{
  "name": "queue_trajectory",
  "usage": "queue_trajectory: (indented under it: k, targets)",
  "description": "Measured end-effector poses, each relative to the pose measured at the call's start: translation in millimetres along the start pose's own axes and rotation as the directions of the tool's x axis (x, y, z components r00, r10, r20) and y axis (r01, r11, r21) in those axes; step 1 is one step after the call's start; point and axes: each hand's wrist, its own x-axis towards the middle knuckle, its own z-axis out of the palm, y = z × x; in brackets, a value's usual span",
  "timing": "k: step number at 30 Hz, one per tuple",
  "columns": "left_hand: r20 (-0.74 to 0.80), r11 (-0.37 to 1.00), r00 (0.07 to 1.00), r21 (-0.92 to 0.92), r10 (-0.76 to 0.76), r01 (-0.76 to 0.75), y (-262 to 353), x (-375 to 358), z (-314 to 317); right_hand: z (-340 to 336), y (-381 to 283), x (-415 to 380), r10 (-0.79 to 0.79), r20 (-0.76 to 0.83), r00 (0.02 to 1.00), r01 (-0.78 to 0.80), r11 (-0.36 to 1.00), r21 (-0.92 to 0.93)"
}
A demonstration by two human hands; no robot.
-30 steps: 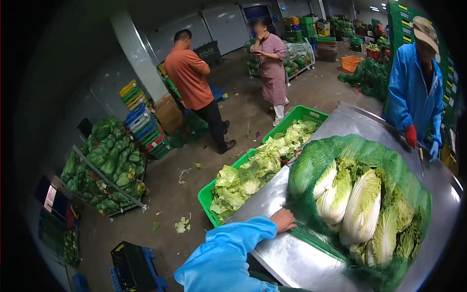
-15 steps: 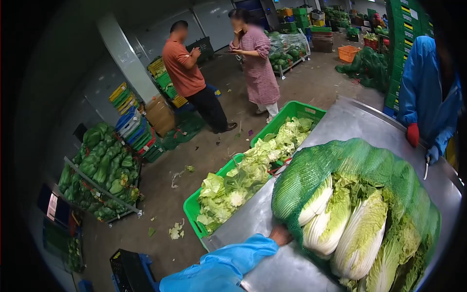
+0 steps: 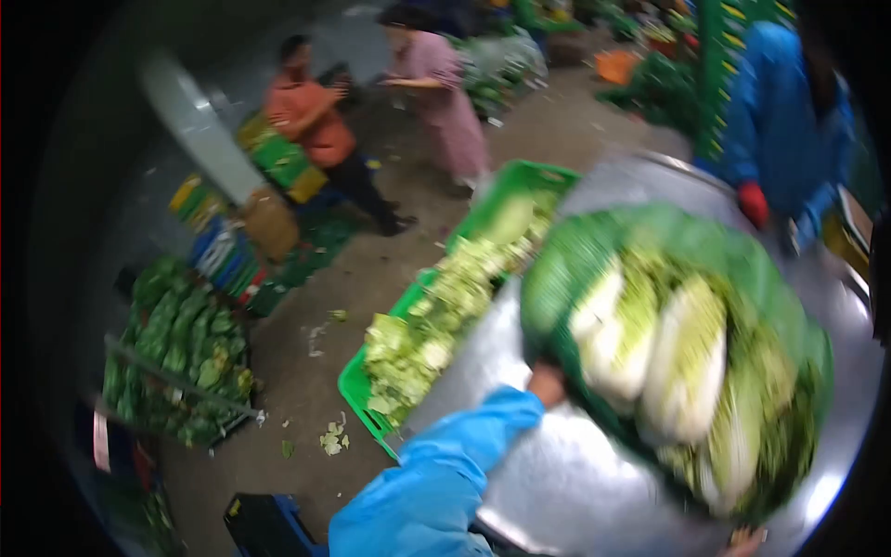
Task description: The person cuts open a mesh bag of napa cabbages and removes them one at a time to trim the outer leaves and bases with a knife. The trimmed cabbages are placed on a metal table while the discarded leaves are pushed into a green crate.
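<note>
A broad steel table [image 3: 548, 473] gleams before me, bearing a gaping green mesh bag [image 3: 677, 223] in which pale Chinese cabbages [image 3: 687, 362] lie side by side. Of the worker's 2 bare hands, the left hand [image 3: 548, 382] touches the bag's left edge and the right hand [image 3: 745, 540] barely shows beside its near edge; I cannot tell whether either grips the mesh.
</note>
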Motion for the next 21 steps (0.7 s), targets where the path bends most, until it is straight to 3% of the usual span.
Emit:
queue_trajectory:
  k: [1,2,3,4,5,6,7,8,9,12,14,16,18,20,21]
  targets:
    - [0.080,0.976,0.992,-0.189,-0.097,0.110,-1,-3,-1,-15,-6,3,-0.010,-0.023,1.000,0.010,1.000,0.010]
    - [-0.043,0.968,0.998,-0.246,0.035,-0.045,13,-1,-47,-14,-23,-19,-0.016,-0.089,0.996,0.016,1.000,-0.008]
    - [-0.047,0.930,0.984,-0.322,0.172,-0.178,12,-7,-74,-3,-48,-56,-0.084,-0.127,0.988,0.082,0.996,-0.023]
    - [0.014,0.951,0.982,-0.252,0.189,-0.180,20,-12,-108,15,-65,-83,-0.147,-0.143,0.979,0.145,0.989,-0.024]
    - [-0.050,0.888,0.965,-0.380,0.259,-0.258,29,-15,-144,12,-78,-99,-0.177,-0.179,0.968,0.176,0.984,-0.021]
    - [0.034,0.872,0.981,-0.465,0.189,-0.152,33,-19,-168,9,-87,-111,-0.179,-0.180,0.967,0.178,0.984,-0.024]
    - [-0.055,0.821,0.979,-0.538,0.195,-0.193,28,-12,-177,6,-91,-118,-0.173,-0.173,0.970,0.171,0.985,-0.024]
    - [-0.078,0.806,0.993,-0.580,0.089,-0.118,50,-3,-217,1,-92,-123,-0.180,-0.187,0.966,0.179,0.984,-0.023]
    - [-0.223,0.813,0.972,-0.552,0.072,-0.187,68,14,-241,-5,-93,-127,-0.171,-0.169,0.971,0.170,0.985,-0.024]
    - [-0.313,0.709,0.936,-0.622,0.164,-0.332,123,92,-264,1,-92,-145,-0.154,-0.137,0.979,0.155,0.988,-0.005]
    - [-0.412,0.822,0.873,-0.378,0.262,-0.425,162,154,-230,11,-85,-151,-0.126,0.023,0.992,0.124,0.991,0.056]
    - [-0.102,0.954,0.994,-0.292,0.041,-0.070,202,195,-204,11,-78,-153,-0.091,0.074,0.993,0.089,0.996,0.032]
    - [-0.136,0.984,0.989,-0.173,-0.061,0.037,230,189,-193,16,-82,-162,-0.039,0.061,0.997,0.042,0.998,-0.041]
    - [-0.115,0.971,0.993,-0.239,-0.040,0.011,232,190,-189,12,-84,-169,-0.008,0.068,0.998,0.014,0.995,-0.100]
    - [-0.112,0.971,0.991,-0.237,-0.069,0.041,228,185,-193,4,-81,-169,-0.065,0.064,0.996,0.073,0.988,-0.136]
